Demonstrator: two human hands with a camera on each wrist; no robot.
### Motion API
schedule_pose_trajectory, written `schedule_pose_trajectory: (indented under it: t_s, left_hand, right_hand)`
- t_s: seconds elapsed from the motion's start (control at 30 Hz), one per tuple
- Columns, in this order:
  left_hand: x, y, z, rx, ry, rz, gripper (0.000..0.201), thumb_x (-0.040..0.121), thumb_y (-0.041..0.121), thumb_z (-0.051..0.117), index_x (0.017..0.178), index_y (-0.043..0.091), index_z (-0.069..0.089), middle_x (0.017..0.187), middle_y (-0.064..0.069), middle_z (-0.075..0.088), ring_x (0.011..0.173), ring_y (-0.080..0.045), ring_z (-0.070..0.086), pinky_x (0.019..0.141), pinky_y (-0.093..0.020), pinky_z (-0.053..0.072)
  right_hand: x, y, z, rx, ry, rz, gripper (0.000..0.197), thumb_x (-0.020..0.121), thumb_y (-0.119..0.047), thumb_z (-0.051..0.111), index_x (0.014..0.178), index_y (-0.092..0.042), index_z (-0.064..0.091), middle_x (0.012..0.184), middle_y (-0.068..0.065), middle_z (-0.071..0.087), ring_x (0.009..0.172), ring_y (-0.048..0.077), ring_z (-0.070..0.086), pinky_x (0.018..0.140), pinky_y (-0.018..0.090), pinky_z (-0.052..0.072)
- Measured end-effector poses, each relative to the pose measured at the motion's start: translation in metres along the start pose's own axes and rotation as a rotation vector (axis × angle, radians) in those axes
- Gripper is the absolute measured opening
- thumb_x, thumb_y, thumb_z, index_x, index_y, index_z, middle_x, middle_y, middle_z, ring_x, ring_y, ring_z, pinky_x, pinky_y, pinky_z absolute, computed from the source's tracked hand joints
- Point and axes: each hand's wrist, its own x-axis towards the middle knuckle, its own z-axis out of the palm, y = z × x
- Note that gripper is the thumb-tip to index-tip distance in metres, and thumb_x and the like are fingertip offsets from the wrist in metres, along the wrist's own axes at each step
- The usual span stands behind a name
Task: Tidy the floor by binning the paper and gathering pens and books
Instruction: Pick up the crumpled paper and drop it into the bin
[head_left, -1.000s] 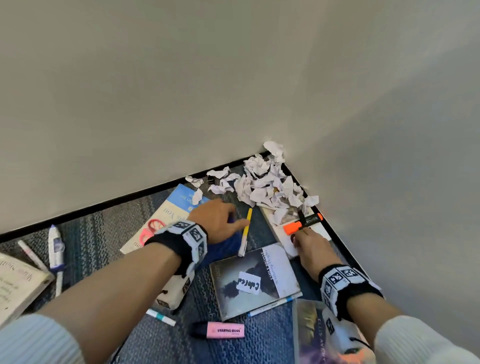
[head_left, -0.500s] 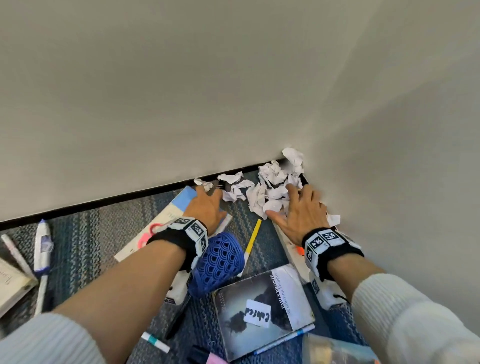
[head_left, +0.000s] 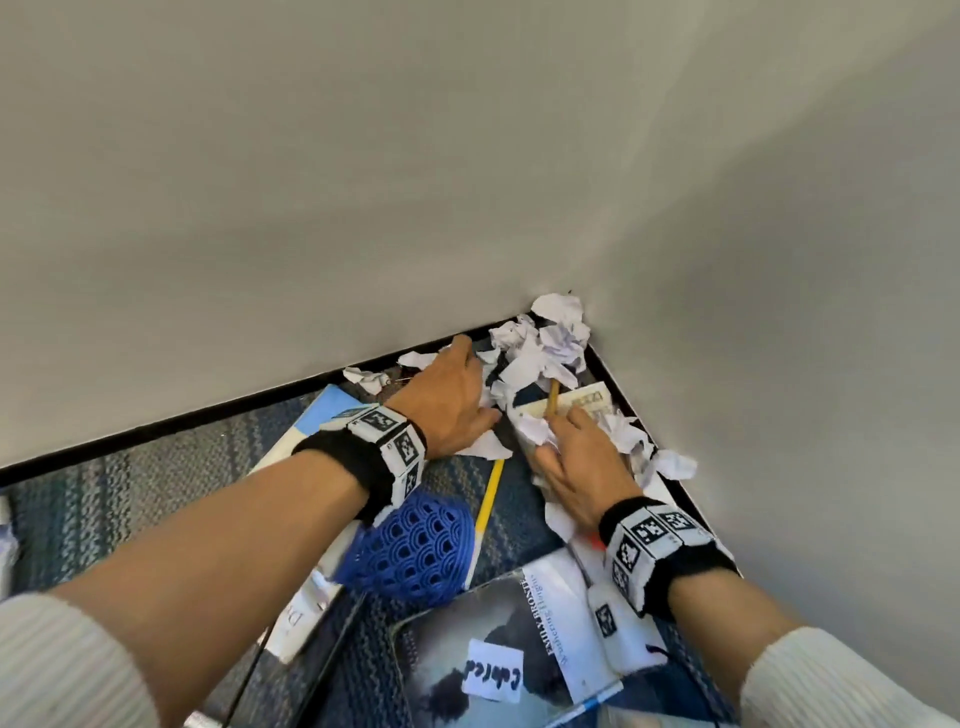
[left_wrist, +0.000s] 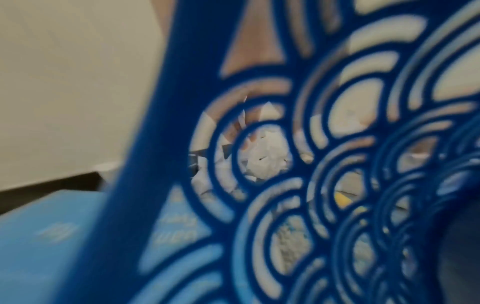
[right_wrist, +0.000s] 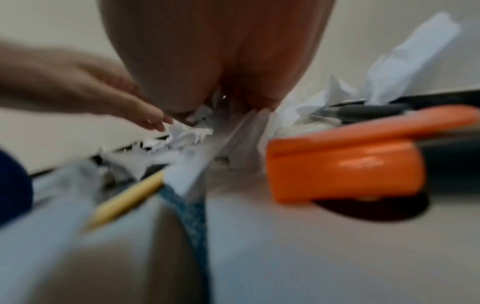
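Crumpled white paper scraps (head_left: 545, 343) are heaped in the corner where two walls meet. My left hand (head_left: 452, 395) lies flat on the scraps by the skirting, fingers straight. My right hand (head_left: 563, 447) is just right of it, fingers curled round a few scraps (head_left: 530, 431) on a beige book (head_left: 592, 400). A brown pencil (head_left: 553, 397) sticks out ahead of that hand. A blue perforated basket (head_left: 410, 551) lies under my left forearm and fills the left wrist view (left_wrist: 259, 205). In the right wrist view my palm (right_wrist: 215, 51) hangs over paper (right_wrist: 182, 131).
A yellow pencil (head_left: 488, 499) lies between my arms. An orange highlighter (right_wrist: 345, 166) sits under my right wrist. A dark-covered book (head_left: 493, 654) with a white label lies near me, and a light blue book (head_left: 322, 415) lies under my left wrist. Walls close off the far and right sides.
My left hand has reached further along the skirting into the scraps. My right hand, spread flat on the pile before, has drawn back toward me with its fingers curled on paper.
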Motion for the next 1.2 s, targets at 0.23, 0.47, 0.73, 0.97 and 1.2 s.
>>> schedule_pose_trajectory:
  t_s: [0.23,0.47,0.73,0.97,1.2]
  left_hand:
    - [0.004,0.0,0.009,0.204,-0.206,0.115,0.107,0.075,0.069,0.065,0.143,-0.004,0.028,0.138,-0.014,0.029,0.12,-0.027,0.044,0.107,-0.035,0.039]
    - [-0.005,0.005,0.021,0.407,-0.158,0.127,0.04,0.102,0.018,0.016,0.124,0.004,0.046,0.13,-0.016,0.041,0.108,-0.032,0.049,0.084,-0.041,0.045]
    - [-0.013,0.001,0.017,0.131,-0.255,-0.002,0.015,0.099,0.008,0.034,0.112,0.004,0.04,0.109,-0.019,0.047,0.088,-0.037,0.059,0.068,-0.045,0.043]
    - [-0.034,-0.008,0.008,-0.076,0.087,-0.193,0.014,0.097,0.025,0.039,0.093,0.012,0.039,0.077,-0.015,0.056,0.073,-0.037,0.056,0.06,-0.038,0.038]
    - [-0.071,-0.042,0.006,0.079,0.113,-0.512,0.073,0.085,0.074,0.043,0.123,0.013,0.035,0.106,-0.008,0.057,0.091,-0.031,0.064,0.066,-0.037,0.047]
  right_hand:
    - [-0.005,0.005,-0.039,0.389,0.346,0.302,0.01,0.09,-0.013,0.053,0.099,-0.013,0.049,0.094,0.004,0.054,0.083,0.02,0.05,0.07,0.027,0.035]
    - [-0.009,0.013,-0.038,0.32,0.344,0.311,0.02,0.092,-0.011,0.049,0.092,-0.01,0.068,0.081,0.008,0.069,0.072,0.026,0.058,0.063,0.031,0.041]
    - [-0.047,-0.005,-0.024,-0.064,0.056,0.078,0.027,0.094,-0.034,0.032,0.07,-0.023,0.039,0.055,-0.004,0.043,0.049,0.012,0.043,0.054,0.031,0.037]
    - [-0.061,-0.014,-0.009,-0.416,-0.175,0.057,0.044,0.096,-0.057,0.032,0.12,-0.021,0.031,0.085,0.003,0.061,0.072,0.024,0.059,0.06,0.033,0.043]
    - [-0.05,-0.033,-0.017,-0.394,-0.255,-0.002,0.027,0.097,-0.033,0.043,0.117,-0.014,0.041,0.1,0.008,0.064,0.086,0.028,0.06,0.066,0.034,0.04]
